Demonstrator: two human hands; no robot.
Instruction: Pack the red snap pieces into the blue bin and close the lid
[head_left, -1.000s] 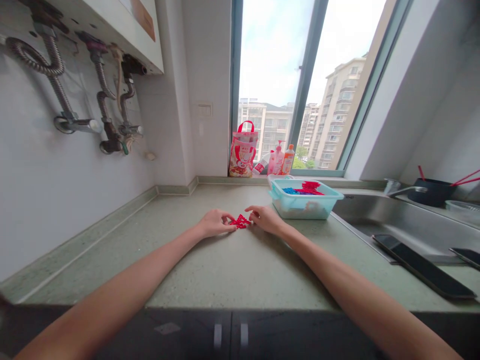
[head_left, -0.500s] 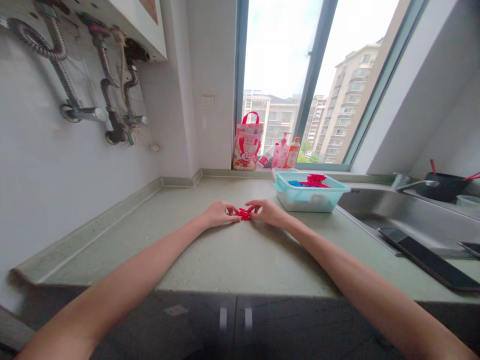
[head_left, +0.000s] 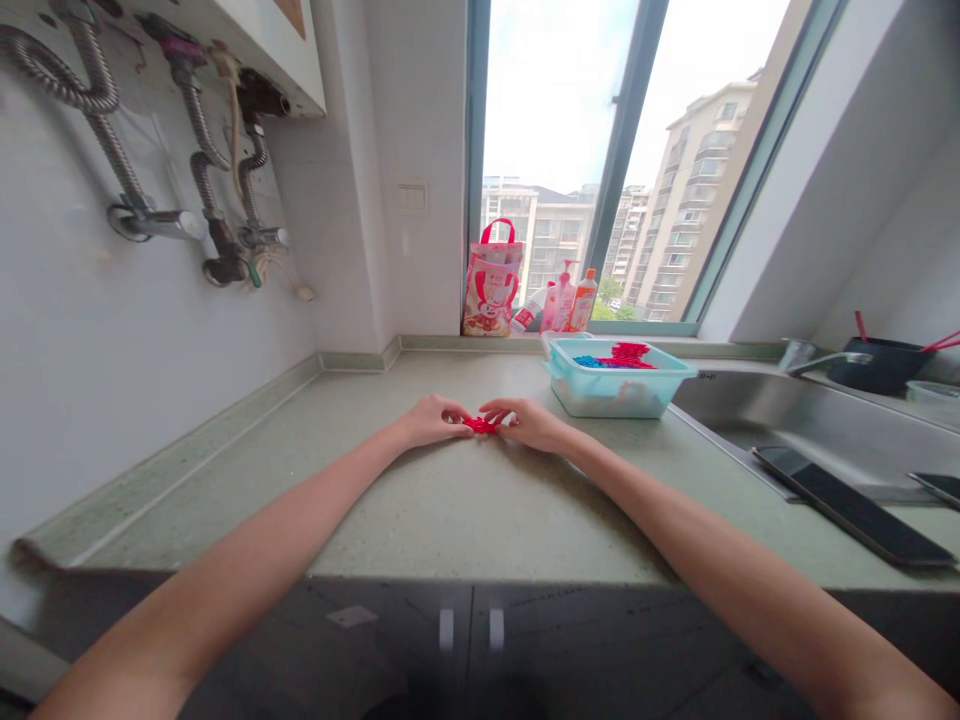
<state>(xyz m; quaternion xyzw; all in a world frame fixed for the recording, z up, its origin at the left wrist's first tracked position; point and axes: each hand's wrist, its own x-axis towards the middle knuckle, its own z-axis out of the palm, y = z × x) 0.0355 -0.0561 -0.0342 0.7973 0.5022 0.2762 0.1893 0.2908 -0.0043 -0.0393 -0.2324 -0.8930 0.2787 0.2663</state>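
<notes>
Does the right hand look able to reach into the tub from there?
Probably yes: the right hand is close to the open tub, with nothing visible between them, though it would likely need to leave the red pieces first.

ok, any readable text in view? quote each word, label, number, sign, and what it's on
None legible.
Pink bag: print, too blurred.
Pump bottle: marks, too small.
Orange-capped bottle: label, too small.
Tilted bottle: red label, blurred.
Sink rim: dark marks, too small.

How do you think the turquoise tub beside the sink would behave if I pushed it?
The tub would probably slide rather than tip, being low and wide. Its straight walls look stiff. Red pieces piled in its open top might spill.
</notes>
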